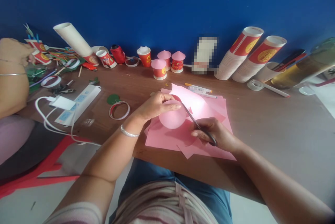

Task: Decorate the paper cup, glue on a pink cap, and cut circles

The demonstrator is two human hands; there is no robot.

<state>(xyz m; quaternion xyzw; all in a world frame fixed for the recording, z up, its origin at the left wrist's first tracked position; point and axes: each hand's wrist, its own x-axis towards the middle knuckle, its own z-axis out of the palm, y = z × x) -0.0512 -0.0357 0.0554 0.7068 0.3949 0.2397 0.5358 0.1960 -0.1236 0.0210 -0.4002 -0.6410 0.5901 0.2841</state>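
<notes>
My left hand [159, 106] pinches a pink paper circle [172, 118] near its upper edge, thumb lying across the top. My right hand [213, 133] grips the handles of a pair of scissors [192, 116], whose blades point up and left to the circle's far right edge. Whether the blades are apart is hard to make out. Beneath both hands lie pink paper sheets [162, 138] and scraps; a brightly lit piece curls up behind the scissors. Beyond them stand red paper cups with pink cone tops [159, 65].
Stacked paper cups [234, 54] lean at the back right, near a tape roll [255, 85] and a large bottle [295, 72]. Pens [200, 89] lie behind the paper. To the left are a cardboard ring [119, 110], a power strip [81, 103] with cables, and another person's arm [13, 77].
</notes>
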